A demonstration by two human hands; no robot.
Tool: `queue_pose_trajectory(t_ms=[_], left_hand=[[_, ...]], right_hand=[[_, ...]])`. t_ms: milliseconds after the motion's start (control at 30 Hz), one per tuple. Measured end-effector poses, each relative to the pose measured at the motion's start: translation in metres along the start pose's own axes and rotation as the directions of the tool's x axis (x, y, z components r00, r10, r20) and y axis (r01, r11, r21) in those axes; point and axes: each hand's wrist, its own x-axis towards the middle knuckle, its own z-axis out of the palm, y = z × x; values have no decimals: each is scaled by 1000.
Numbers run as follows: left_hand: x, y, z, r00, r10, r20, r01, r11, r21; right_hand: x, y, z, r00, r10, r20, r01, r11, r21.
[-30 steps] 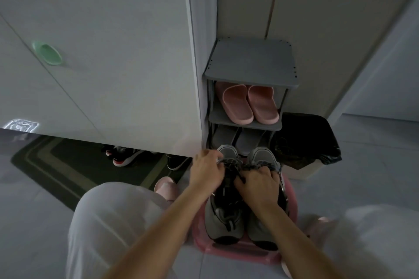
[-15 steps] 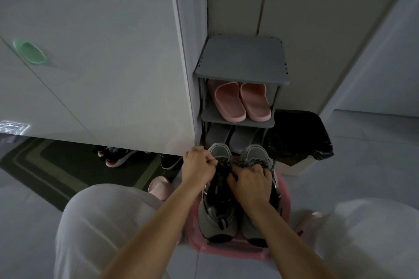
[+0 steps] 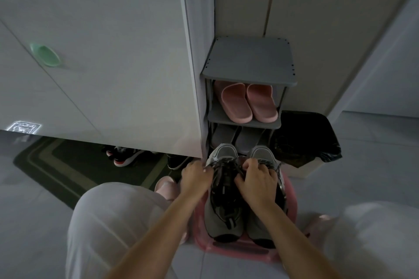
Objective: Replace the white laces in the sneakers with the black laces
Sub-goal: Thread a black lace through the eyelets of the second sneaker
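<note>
Left sneaker (image 3: 223, 219) and right sneaker (image 3: 260, 155): grey, dark-soled, upright, side by side on the pink stool (image 3: 240, 250), toes away from me. Laces (image 3: 221, 165) on the left one look black, bunched over its dark tongue. Right one's lacing is mostly hidden.

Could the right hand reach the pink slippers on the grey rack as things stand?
Probably yes: the right hand grips the grey sneakers just before the grey shelf rack, and nothing blocks the pink slide slippers.
</note>
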Motion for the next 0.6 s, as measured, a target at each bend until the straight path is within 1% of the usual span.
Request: queue_pose_trajectory(t_ms=[67,100,233,300,333,433,533,600], left_hand=[[-1,14,8,985,172,-21,-171,985,36],[-1,21,11,979,206,-4,-206,977,54],[6,32,20,974,215,68,-222,965,136],[10,33,23,972,225,73,-234,960,151],[10,34,23,971,232,52,-237,963,132],[10,32,22,975,219,-29,-218,975,40],[8,24,17,982,161,-97,-166,985,-55],[9,14,8,988,82,-133,-103,982,-159]], right_hand=[[1,0,-1,1000,8,15,-9,1000,24],[1,1,-2,1000,11,27,-12,999,37],[3,2,0,999,32,38,-36,993,114],[3,3,2,998,63,21,-65,989,132],[3,3,2,997,69,23,-71,992,106],[4,3,2,997,40,70,-37,998,-43],[4,3,0,995,19,96,-11,997,-82],[4,3,1,995,15,101,-6,996,-88]])
